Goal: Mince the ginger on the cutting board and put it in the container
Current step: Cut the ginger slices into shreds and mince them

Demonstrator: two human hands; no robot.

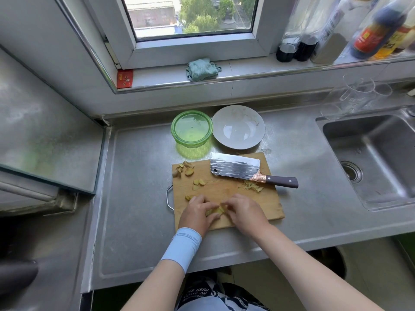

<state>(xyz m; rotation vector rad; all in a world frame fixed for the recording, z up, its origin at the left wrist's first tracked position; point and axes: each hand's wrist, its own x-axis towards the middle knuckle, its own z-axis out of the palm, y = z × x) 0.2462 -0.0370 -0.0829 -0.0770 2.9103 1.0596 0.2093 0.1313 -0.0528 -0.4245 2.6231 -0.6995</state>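
1. Green translucent round plastic container (190, 143) stands on the steel bench (139, 187) beyond both hands, just beside a pale round plate (238, 131); whether it is lidded I cannot tell.
2. Left hand (196, 213) and right hand (243, 212), fingers curled, pinch pale yellow ginger slices (214, 211) between them on the wooden cutting board (224, 189).
3. Shredded ginger (252, 186) lies beyond the right hand, by a steel cleaver (235, 168).

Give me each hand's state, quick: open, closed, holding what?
Left hand: closed, fingers curled round the ginger slices on the cutting board.
Right hand: closed, fingertips pinching the same ginger slices.
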